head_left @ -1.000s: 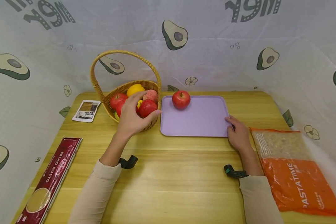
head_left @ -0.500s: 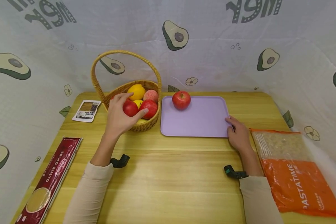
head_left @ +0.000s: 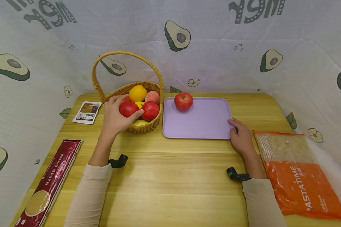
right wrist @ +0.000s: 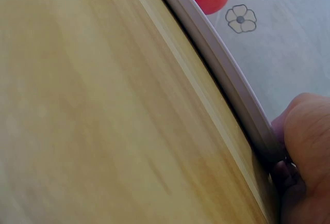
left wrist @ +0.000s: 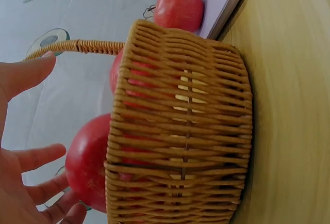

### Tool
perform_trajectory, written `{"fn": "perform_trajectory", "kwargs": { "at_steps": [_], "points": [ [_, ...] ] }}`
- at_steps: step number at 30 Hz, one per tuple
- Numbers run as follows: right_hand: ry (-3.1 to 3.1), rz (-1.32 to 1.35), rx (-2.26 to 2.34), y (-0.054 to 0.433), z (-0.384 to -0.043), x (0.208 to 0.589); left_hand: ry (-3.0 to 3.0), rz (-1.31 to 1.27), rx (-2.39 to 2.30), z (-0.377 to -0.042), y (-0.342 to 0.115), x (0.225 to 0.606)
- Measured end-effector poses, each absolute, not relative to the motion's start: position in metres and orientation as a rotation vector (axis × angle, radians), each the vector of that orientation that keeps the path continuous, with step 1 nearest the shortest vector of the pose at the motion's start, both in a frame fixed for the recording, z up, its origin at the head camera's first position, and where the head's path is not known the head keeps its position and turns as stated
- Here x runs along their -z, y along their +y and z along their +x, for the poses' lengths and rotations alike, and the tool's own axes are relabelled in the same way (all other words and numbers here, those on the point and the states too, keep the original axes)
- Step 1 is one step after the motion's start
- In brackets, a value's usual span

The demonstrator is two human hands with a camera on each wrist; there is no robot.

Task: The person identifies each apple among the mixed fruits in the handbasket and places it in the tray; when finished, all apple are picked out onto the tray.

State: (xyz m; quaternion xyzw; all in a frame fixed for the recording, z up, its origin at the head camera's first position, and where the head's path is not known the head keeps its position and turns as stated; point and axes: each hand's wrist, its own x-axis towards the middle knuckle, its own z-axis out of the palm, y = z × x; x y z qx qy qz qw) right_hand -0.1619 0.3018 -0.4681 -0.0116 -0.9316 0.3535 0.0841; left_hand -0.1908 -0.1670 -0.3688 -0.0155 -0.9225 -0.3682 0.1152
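A wicker basket [head_left: 143, 128] with a tall handle holds several fruits. My left hand [head_left: 115, 115] is over its left side, fingers spread around a smooth red fruit [head_left: 128, 109]. In the left wrist view the fingertips [left wrist: 54, 188] are right at that fruit [left wrist: 90, 164], while the thumb [left wrist: 31, 77] stands apart from it. My right hand [head_left: 241, 135] grips the right edge of a lilac tray [head_left: 197, 126], thumb and fingers at its rim. In the right wrist view the tray's side [right wrist: 221, 69] runs into the fingers. A red apple [head_left: 183, 101] sits on the tray.
Inside the basket are also a yellow fruit [head_left: 137, 93], a pink peach-like fruit [head_left: 152, 97] and another red fruit [head_left: 150, 111]. A white packet [head_left: 87, 112] and a spaghetti pack [head_left: 49, 183] lie to the left. An orange pasta bag [head_left: 301, 176] lies to the right.
My left hand has moved left across the basket, uncovering the fruits on its right side, and now is around the smooth red one. The right hand and tray have stayed still.
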Motion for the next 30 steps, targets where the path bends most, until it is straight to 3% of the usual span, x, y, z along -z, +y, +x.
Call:
{"fn": "perform_trajectory", "kwargs": {
  "at_steps": [30],
  "points": [
    [-2.787, -0.023, -1.06, 0.302, -0.161, 0.467, -2.905, -0.051, 0.952, -0.205, -0.18, 0.373]
  ]
}}
